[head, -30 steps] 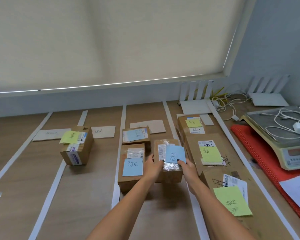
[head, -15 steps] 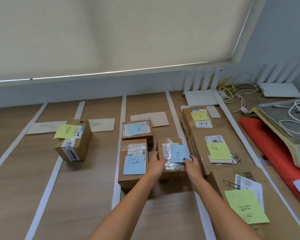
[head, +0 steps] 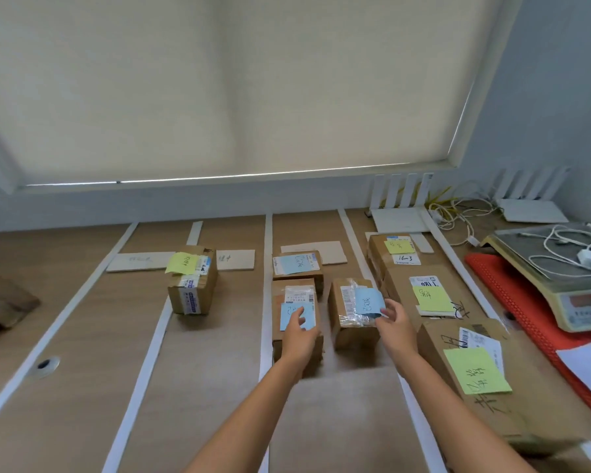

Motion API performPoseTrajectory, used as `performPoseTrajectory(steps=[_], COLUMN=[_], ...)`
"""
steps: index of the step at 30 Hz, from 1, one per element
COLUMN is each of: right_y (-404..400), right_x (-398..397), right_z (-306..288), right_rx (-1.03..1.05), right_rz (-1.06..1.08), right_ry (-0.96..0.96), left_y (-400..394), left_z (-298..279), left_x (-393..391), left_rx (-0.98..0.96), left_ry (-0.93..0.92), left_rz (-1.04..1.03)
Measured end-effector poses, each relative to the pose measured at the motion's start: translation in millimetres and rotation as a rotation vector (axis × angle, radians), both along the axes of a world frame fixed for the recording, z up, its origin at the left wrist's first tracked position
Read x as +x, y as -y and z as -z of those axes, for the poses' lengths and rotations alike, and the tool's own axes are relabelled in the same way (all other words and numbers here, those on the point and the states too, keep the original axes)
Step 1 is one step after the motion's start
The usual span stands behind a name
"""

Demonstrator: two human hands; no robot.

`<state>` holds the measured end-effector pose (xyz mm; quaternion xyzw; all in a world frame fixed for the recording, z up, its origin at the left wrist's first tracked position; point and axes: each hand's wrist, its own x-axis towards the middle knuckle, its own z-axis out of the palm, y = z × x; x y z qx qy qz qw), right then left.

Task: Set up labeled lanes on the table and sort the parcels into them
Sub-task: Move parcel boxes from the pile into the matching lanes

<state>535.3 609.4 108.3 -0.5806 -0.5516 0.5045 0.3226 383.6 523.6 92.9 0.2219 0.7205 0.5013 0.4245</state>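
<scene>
Where the white tape strips (head: 266, 291) mark out lanes on the wooden table (head: 82, 353), a small parcel (head: 347, 317) wrapped in clear tape stands in the third lane from the left, beside a taller parcel with a blue note (head: 296, 322). The right hand (head: 394, 327) touches the small parcel's near right corner, its fingertips at the edge of that parcel's blue sticky note (head: 369, 301) (whether they pinch the note or only rest against it, I cannot tell). The left hand (head: 299, 339) lies over the taller parcel, fingers relaxed and spread across its blue note, holding nothing. Behind these two sits a third blue-noted parcel (head: 297, 266), with a pale label card (head: 321, 250) beyond it. In the lane to the right, three flat parcels with yellow notes (head: 434, 298) lie in a row. Across the tape strip to the left of the blue-noted group stands one box with a yellow note (head: 192, 285). At the far right, a weighing scale (head: 560, 278) carries a white cable, on a red mat (head: 512, 302).
</scene>
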Motion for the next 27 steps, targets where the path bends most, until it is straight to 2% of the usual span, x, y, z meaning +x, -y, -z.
performPoseTrajectory(steps=[8,17,27], right_y=[98.9,244.8,383.3], right_x=[-68.8,-204.7,-349.9], right_z=[-19.1,-41.9,-70.8], right_rx=[-0.019,0.015,0.002], right_rz=[-0.232,-0.371,-0.430], right_ry=[-0.013,-0.006,-0.064], left_y=[102.0,252.1,385.3], left_z=[-28.1,-50.9,-86.5], left_x=[-61.4,-209.8,-339.0], left_rx=[0.069,0.113,0.119], left_ry=[-0.041,-0.135,-0.192], left_rz=[-0.047,-0.099,0.035])
